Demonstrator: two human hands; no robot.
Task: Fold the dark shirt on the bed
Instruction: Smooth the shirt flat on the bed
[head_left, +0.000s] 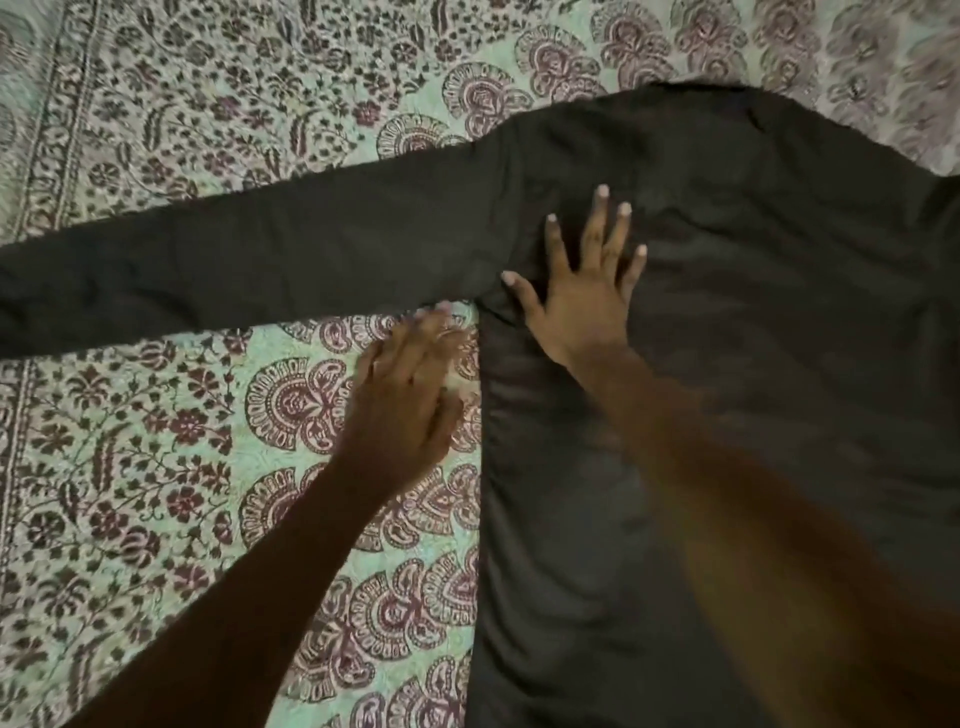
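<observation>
From the head camera, looking down on the bed: the dark shirt (753, 338) is lying spread flat on the patterned bedspread (156, 441), filling the right side of the picture. Its body is running from the top right down to the bottom edge. One long sleeve (260, 260) is stretching straight out to the left, reaching the left edge of the frame and tilting slightly downward as it goes.

The right hand (582, 306) is pressing palm-down on the shirt just where the sleeve is joining the body. Its fingers (597, 223) are lying straight and spread wide, gripping nothing, with the thumb pointing toward the underarm seam. The forearm is crossing over the shirt's body from the lower right.

The left hand (410, 395) is hovering over or resting on the bedspread, just beside the shirt's side edge and just below the sleeve. It is blurred, but its fingers are looking loosely stretched toward the underarm, holding nothing. Whether the fingertips are touching the cloth I cannot tell.
</observation>
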